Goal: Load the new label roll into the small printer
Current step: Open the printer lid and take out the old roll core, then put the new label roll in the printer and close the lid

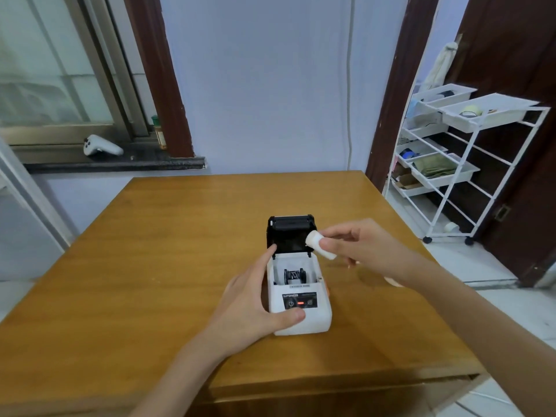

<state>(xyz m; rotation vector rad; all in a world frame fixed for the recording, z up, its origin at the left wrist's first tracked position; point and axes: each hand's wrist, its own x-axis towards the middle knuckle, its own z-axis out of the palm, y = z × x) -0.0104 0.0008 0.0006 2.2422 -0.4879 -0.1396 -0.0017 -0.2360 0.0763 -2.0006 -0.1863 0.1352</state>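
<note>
A small white label printer (pixel 313 322) stands on the wooden table (pixel 150 266), its black lid (pixel 290 233) flipped up and open. Inside the open bay I see a black roll holder (pixel 295 275). A red light glows on its front panel. My left hand (pixel 255 299) grips the printer's left side, thumb on the front and forefinger up by the lid hinge. My right hand (pixel 358 245) holds a small white label roll (pixel 320 245) between thumb and fingers, just above and right of the open bay, beside the lid.
A white wire trolley (pixel 469 176) with trays stands at the right by a dark door. A white game controller (pixel 100 145) and a jar lie on the window sill at the back left. The table's front edge is close to me.
</note>
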